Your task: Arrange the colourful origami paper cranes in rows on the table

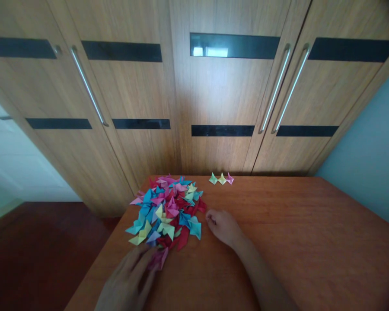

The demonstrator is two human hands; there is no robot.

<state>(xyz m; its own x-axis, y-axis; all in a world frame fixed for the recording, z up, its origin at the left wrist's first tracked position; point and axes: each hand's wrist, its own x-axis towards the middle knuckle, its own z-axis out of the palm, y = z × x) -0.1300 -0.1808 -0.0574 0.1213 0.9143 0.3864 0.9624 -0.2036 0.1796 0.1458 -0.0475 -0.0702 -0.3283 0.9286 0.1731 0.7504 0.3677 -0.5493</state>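
Observation:
A heap of folded paper cranes (171, 207) in pink, red, blue, yellow and green lies on the left part of the wooden table. My left hand (128, 276) is at the near edge of the heap, slightly blurred. A purple-pink paper crane (158, 259) sits between its fingers and thumb. To the right of the heap, my right hand (224, 226) rests on the tabletop with its fingers curled in, and no paper shows in it. At the table's far edge stand a green crane (213, 178), a yellow crane (222, 179) and a pink crane (230, 179) in a row.
The reddish-brown table (298, 233) reaches up to a wooden wardrobe (220, 95) with metal handles (291, 88) and dark inset strips. A pale blue wall (372, 142) is on the right. Dark floor (45, 250) and a white door (16, 164) lie to the left.

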